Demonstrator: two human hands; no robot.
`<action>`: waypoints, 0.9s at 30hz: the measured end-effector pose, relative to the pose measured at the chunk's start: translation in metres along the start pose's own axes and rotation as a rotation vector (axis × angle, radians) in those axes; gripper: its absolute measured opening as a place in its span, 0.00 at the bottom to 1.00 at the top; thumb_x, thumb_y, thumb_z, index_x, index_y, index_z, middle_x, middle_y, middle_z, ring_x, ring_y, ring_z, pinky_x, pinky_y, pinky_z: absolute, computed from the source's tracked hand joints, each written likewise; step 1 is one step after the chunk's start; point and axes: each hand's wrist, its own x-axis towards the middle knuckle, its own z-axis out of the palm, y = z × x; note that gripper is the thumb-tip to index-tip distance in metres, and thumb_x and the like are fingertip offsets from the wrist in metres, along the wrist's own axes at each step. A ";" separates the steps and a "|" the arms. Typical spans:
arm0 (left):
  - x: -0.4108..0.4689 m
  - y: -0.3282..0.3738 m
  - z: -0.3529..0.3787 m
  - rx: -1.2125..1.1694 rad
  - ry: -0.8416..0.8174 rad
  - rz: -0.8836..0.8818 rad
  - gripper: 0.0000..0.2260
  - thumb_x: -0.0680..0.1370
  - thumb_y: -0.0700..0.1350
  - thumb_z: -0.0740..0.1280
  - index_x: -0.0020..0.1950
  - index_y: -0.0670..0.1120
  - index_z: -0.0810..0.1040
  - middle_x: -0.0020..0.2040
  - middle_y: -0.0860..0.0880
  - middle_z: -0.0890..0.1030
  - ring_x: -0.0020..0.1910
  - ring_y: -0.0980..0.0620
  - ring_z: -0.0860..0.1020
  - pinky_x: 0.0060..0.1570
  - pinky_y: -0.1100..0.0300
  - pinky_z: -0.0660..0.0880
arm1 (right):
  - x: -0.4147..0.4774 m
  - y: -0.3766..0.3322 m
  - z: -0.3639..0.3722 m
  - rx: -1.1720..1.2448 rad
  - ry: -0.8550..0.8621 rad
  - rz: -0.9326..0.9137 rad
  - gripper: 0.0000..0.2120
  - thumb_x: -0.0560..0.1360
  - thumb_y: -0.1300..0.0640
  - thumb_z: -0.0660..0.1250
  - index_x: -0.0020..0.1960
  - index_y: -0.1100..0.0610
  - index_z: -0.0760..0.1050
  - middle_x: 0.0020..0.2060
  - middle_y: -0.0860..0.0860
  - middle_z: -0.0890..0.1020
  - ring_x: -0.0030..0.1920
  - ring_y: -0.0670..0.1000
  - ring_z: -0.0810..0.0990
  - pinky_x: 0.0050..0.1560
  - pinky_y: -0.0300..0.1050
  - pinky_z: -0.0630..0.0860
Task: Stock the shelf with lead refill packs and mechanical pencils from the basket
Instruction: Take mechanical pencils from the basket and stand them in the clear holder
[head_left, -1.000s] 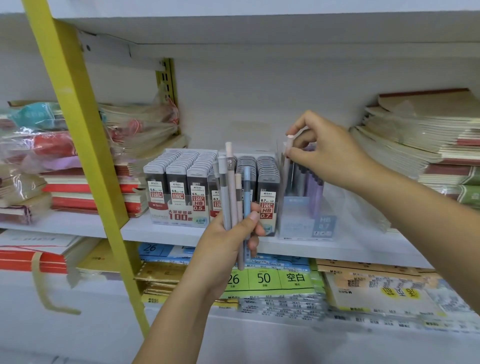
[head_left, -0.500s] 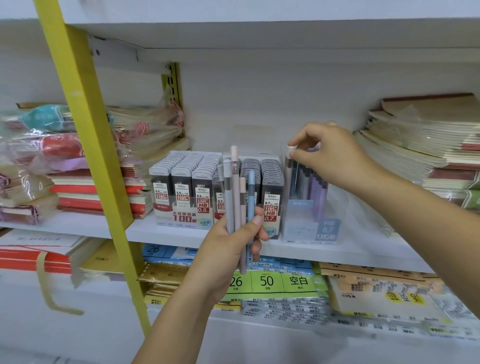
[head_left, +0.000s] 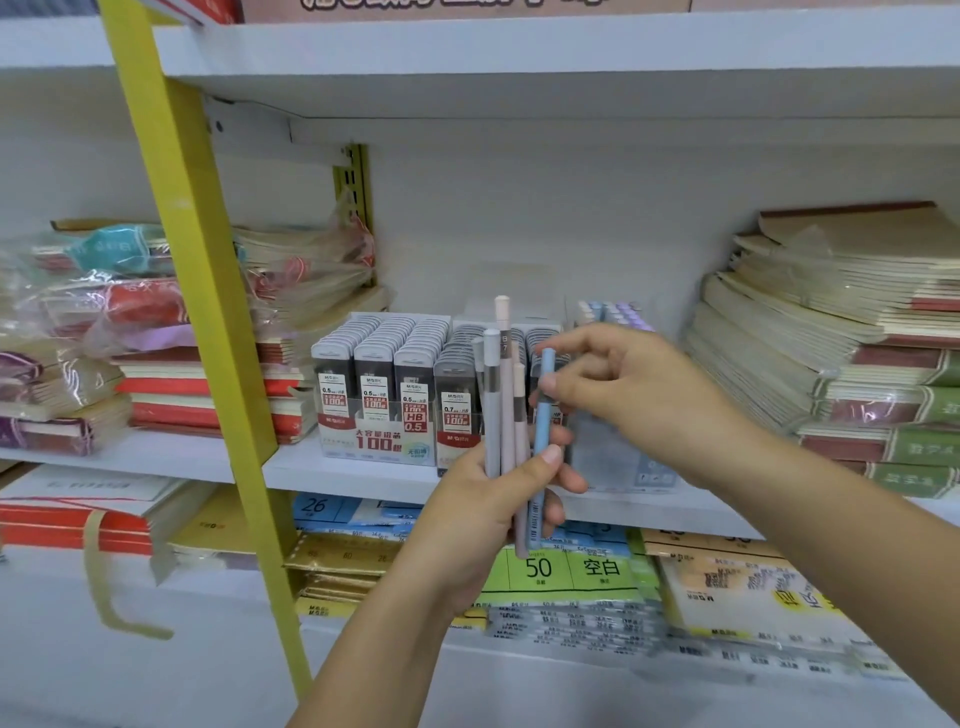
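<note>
My left hand grips a bundle of several mechanical pencils, held upright in front of the shelf. My right hand pinches the top of the blue pencil in that bundle. Behind them, display boxes of lead refill packs stand in rows on the white shelf. A clear pencil display box with pastel pencil tops stands right of the refills, partly hidden by my right hand. The basket is out of view.
A yellow upright post slants across the left. Wrapped notebook stacks fill the shelf's left, and kraft notebook piles the right. Paper packs lie on the lower shelf.
My right hand left the clear pencil box and came down left to the bundle, where it now pinches the blue pencil. The left hand stayed put with the bundle.
</note>
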 end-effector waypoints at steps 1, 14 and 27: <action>0.000 0.000 0.001 0.003 -0.002 0.003 0.10 0.75 0.56 0.72 0.53 0.55 0.84 0.45 0.47 0.86 0.35 0.53 0.81 0.39 0.60 0.79 | 0.001 -0.001 -0.001 0.053 0.031 -0.003 0.09 0.74 0.55 0.71 0.53 0.48 0.78 0.37 0.45 0.86 0.40 0.38 0.82 0.65 0.50 0.69; 0.008 -0.001 -0.007 -0.019 0.129 0.028 0.12 0.73 0.58 0.69 0.49 0.53 0.78 0.34 0.50 0.77 0.24 0.56 0.67 0.24 0.63 0.67 | 0.059 0.017 -0.056 -0.531 0.325 -0.219 0.10 0.74 0.55 0.70 0.50 0.49 0.70 0.33 0.42 0.79 0.40 0.45 0.77 0.41 0.43 0.69; 0.009 -0.002 -0.008 0.016 0.142 0.028 0.13 0.74 0.58 0.69 0.49 0.50 0.75 0.35 0.50 0.78 0.25 0.55 0.68 0.25 0.62 0.68 | 0.069 0.029 -0.051 -0.533 0.298 -0.187 0.13 0.70 0.54 0.76 0.41 0.51 0.70 0.31 0.44 0.80 0.34 0.44 0.78 0.32 0.32 0.66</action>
